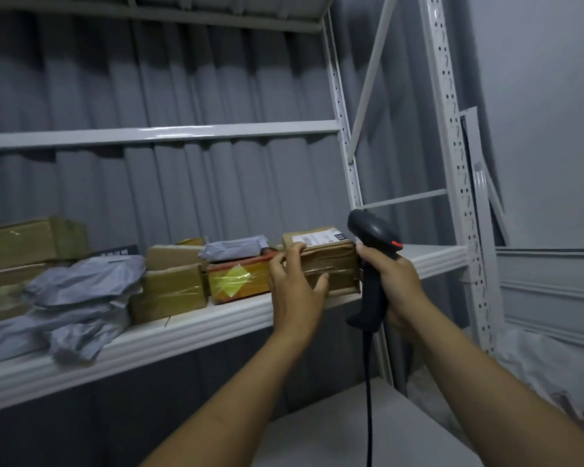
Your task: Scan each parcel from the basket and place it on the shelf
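Your left hand [292,288] grips the parcel [334,264], label up, on the shelf [182,335]. Your right hand [398,284] curls its fingers round the upright scanner [371,230].

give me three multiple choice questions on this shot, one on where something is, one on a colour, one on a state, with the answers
1. Where is the labelled parcel that the left hand holds?
A. on the shelf, at the right end of the row
B. in a basket on the floor
C. on the topmost board

2. What colour is the diamond patch on the box next to it?
A. blue
B. yellow
C. white

3. What is the right hand doing?
A. resting flat on a board
B. hanging empty
C. gripping the scanner by its handle

Answers:
1 A: the parcel's base sits on the board beside the other boxes.
2 B: the patch shows bright yellow under clear tape.
3 C: its fingers wrap the dark handle, with the cord hanging below.
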Tool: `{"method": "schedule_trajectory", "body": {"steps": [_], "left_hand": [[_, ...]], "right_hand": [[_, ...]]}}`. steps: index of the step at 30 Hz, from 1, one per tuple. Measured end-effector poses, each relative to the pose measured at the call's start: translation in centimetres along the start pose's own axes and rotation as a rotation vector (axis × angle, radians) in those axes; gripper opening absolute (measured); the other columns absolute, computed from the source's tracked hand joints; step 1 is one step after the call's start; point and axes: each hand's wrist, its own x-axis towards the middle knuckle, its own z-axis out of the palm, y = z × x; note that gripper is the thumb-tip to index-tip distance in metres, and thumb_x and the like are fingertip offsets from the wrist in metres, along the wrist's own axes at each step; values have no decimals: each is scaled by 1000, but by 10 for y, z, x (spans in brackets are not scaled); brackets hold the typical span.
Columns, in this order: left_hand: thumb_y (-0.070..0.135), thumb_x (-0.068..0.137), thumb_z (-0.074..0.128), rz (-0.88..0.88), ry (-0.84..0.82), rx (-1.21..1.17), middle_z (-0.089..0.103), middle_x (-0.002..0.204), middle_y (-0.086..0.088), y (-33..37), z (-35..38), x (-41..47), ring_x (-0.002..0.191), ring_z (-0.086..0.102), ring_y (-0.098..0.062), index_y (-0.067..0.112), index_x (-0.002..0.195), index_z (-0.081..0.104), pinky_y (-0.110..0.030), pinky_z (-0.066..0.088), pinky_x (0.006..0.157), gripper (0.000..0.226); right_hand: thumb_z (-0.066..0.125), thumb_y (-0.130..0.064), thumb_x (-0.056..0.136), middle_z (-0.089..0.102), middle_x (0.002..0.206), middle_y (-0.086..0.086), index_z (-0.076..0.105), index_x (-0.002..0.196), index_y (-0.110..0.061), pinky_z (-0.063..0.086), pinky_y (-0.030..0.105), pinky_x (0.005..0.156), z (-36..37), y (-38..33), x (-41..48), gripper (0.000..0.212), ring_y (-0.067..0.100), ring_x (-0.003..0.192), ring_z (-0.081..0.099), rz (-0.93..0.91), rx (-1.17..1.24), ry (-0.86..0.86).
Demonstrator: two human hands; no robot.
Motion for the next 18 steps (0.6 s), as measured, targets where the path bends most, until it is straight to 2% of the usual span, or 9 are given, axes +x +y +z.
{"method": "schedule_trajectory", "body": {"steps": [2, 5, 7, 9, 11, 12, 14, 16, 18], "left_hand": [[22, 86, 69, -3, 13, 53, 33, 140, -7, -5, 3, 12, 128, 37, -22, 28, 140, 37, -32, 36, 106, 63], [24, 87, 68, -97, 7, 135, 31, 142, -9, -11, 5, 28, 129, 36, -27, 27, 139, 41, -34, 34, 107, 59], [27, 87, 68, -159, -19, 185, 31, 142, -11, -15, 6, 37, 126, 41, -30, 25, 137, 43, -35, 37, 105, 55], [32, 88, 67, -184, -53, 250, 33, 141, -12, -17, 7, 45, 122, 45, -31, 23, 137, 44, -36, 41, 101, 55], [38, 88, 65, -150, -77, 373, 30, 145, -13, -22, 5, 48, 127, 40, -31, 25, 142, 38, -39, 39, 103, 63], [39, 87, 64, -78, -78, 463, 27, 148, -13, -26, 4, 48, 131, 35, -32, 25, 146, 33, -42, 36, 106, 68], [38, 86, 64, 191, -70, 650, 29, 150, -13, -36, -1, 41, 135, 31, -33, 25, 146, 32, -46, 32, 107, 69], [33, 79, 70, 502, -93, 778, 42, 145, -13, -48, -6, 33, 131, 40, -34, 23, 138, 47, -49, 35, 104, 64], [30, 72, 75, 699, -127, 856, 51, 140, -14, -61, -6, 28, 128, 48, -36, 19, 128, 60, -51, 38, 103, 59]], "right_hand": [[71, -19, 86, 73, 75, 2, 70, 94, -9, 54, 34, 75, 2, 3, 5, 13, 19, 77, 70, -5, -10, -19], [71, -19, 86, 69, 69, -3, 69, 86, -14, 48, 26, 66, 4, 10, 9, 5, 9, 63, 64, 12, -76, -27], [73, -23, 84, 69, 73, -3, 70, 87, -16, 50, 28, 70, 3, 15, 10, 9, 11, 69, 64, 41, -139, -34], [77, -27, 80, 70, 80, 2, 71, 87, -14, 54, 37, 84, -1, 18, 9, 15, 19, 81, 65, 61, -182, -16], [77, -26, 79, 67, 82, 8, 71, 86, -10, 52, 42, 91, -6, 19, 8, 18, 23, 85, 64, 68, -205, 10], [76, -22, 81, 66, 81, 9, 70, 87, -9, 53, 41, 90, -9, 19, 6, 16, 23, 83, 63, 66, -210, 20], [74, -17, 83, 67, 80, 9, 69, 90, -5, 56, 38, 84, -17, 17, 4, 15, 22, 81, 66, 57, -227, 53], [72, -15, 85, 65, 76, 11, 67, 90, -3, 56, 34, 70, -24, 14, 0, 15, 23, 71, 65, 46, -252, 91], [72, -15, 85, 63, 71, 11, 66, 88, -2, 53, 31, 57, -31, 13, -4, 15, 22, 60, 61, 40, -296, 120]]}}
